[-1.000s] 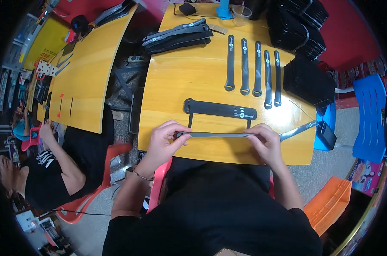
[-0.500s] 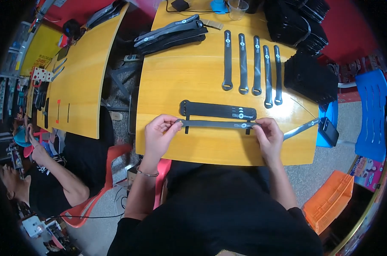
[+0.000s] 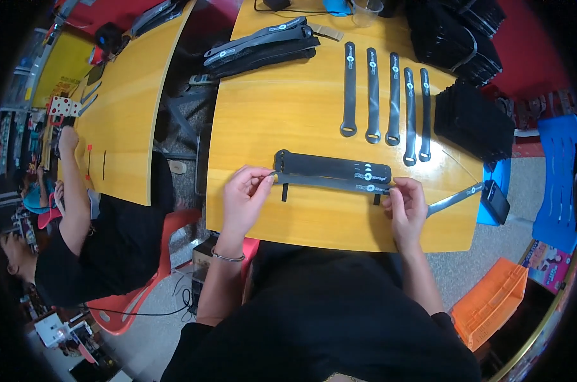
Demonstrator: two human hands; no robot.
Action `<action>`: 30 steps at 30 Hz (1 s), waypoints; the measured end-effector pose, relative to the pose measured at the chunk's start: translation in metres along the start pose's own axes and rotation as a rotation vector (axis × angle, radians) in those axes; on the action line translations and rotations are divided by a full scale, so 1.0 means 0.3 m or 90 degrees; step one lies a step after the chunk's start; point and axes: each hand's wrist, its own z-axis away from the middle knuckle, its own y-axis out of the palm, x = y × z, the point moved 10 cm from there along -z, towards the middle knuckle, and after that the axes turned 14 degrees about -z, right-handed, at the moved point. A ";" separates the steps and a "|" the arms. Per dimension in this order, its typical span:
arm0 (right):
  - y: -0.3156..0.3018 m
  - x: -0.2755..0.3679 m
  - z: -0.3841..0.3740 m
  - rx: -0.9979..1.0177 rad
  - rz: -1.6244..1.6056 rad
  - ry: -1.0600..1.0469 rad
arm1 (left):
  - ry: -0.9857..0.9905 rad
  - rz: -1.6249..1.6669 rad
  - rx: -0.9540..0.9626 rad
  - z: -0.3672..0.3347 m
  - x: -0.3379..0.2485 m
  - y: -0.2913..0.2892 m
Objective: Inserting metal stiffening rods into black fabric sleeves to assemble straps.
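Note:
A dark grey hook-and-loop strap [image 3: 326,183] is stretched level above the near part of the table. Its left end is pinched by my left hand [image 3: 245,198], thumb against fingers. At its other end, my right hand [image 3: 408,207] grips the strap, also between thumb and fingers. Right behind it lies a wider black strap-like piece [image 3: 320,165] with a slotted left end; the held strap meets or overlaps its near edge. Two narrow black strips, a left one [image 3: 284,193] and a right one [image 3: 377,199], poke out below.
Several grey straps [image 3: 372,95] lie side by side farther back. Right of them stands a black stack [image 3: 473,121], with black bundles [image 3: 450,48] behind. A strap pile [image 3: 263,49] sits back left. Another strap [image 3: 455,198] crosses the right edge. A co-worker [image 3: 91,254] sits left.
Both hands have moved the held strap slightly away from me, up against the wide black piece. The view has shifted a little. The co-worker's arm now reaches onto the other table.

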 end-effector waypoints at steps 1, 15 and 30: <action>-0.008 -0.012 -0.001 -0.008 -0.006 0.019 | 0.005 -0.010 0.006 -0.003 -0.003 0.003; 0.012 0.008 0.003 0.042 -0.007 -0.025 | -0.017 -0.027 0.025 -0.017 0.001 0.012; 0.009 -0.009 -0.012 0.018 0.001 -0.021 | -0.023 -0.046 -0.025 -0.035 0.008 0.034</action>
